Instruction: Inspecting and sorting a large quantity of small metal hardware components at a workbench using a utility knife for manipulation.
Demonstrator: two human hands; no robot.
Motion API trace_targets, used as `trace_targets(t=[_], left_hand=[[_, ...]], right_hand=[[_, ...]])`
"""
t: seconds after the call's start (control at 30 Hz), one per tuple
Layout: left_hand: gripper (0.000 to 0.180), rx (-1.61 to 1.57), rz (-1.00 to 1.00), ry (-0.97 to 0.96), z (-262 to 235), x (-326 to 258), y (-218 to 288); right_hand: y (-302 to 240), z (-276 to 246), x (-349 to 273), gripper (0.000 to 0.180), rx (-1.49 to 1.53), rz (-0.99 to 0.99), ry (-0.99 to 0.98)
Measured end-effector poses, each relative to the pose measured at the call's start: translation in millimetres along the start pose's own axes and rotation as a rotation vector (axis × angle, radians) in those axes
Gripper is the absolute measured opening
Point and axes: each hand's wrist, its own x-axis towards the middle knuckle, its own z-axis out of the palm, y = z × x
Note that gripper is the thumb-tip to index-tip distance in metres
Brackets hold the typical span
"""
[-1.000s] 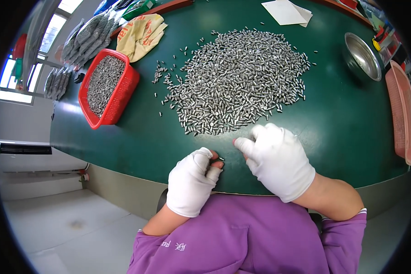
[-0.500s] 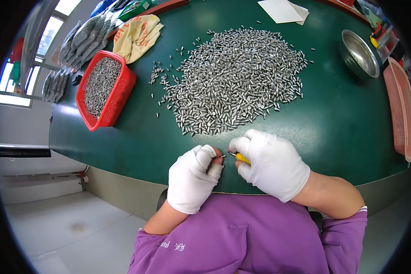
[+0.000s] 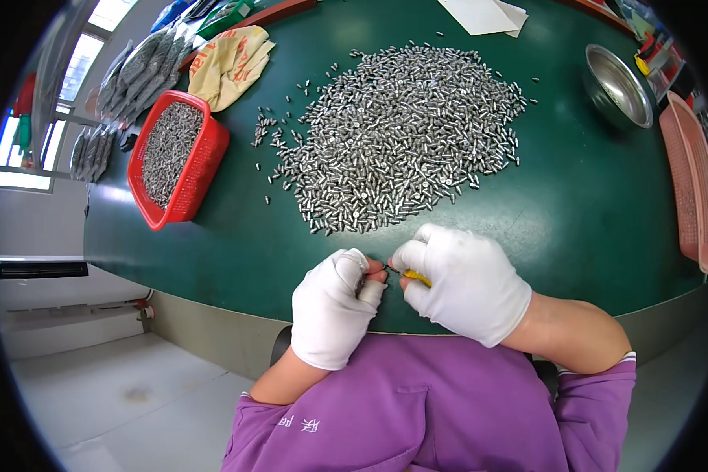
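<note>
My left hand point(image 3: 332, 308), in a white glove with bare fingertips, is closed in a pinch on a small metal part point(image 3: 385, 269), mostly hidden by the fingers. Facing it, my right hand point(image 3: 468, 285) wears the same kind of glove and grips a slim tool with a yellow handle point(image 3: 418, 276). The tool's thin dark tip points left and meets the part or lies right beside it; its exact kind is unclear. Both hands are just above the near edge of the green table point(image 3: 574, 228). Beyond them spreads a large pile of small silver metal parts point(image 3: 401, 134).
At the left stands a red plastic basket point(image 3: 211, 153) filled with small metal parts. Behind it lie a yellowish cloth sack point(image 3: 230, 69) and grey bagged bundles point(image 3: 145, 79). A metal bowl point(image 3: 617, 86) and a pink basket point(image 3: 688, 181) are at the right. White papers point(image 3: 484, 16) lie far back.
My right hand has shifted slightly left, bringing the tool's tip to the part at my left fingertips. Less of the yellow handle shows. The whole view has shifted a little.
</note>
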Motion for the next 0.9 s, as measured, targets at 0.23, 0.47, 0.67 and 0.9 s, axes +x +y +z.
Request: trace_targets(t=[0.23, 0.47, 0.67, 0.9], left_hand=[[0.018, -0.019, -0.026, 0.002, -0.1, -0.6, -2.3], [0.018, 0.021, 0.003, -0.003, -0.7, 1.2, 0.4], [0.019, 0.018, 0.007, -0.001, -2.5, 3.6, 2.1], [0.020, 0.124, 0.059, -0.006, -5.0, 6.3, 6.0]], right_hand=[[-2.6, 1.0, 0.9, 0.014, 0.011, 0.029, -0.015], [-0.2, 1.3, 2.7, 0.014, 0.032, 0.031, -0.033], [0.7, -1.7, 5.8, 0.015, 0.064, 0.038, -0.042], [1.4, -2.6, 6.9, 0.017, 0.113, 0.051, -0.073]])
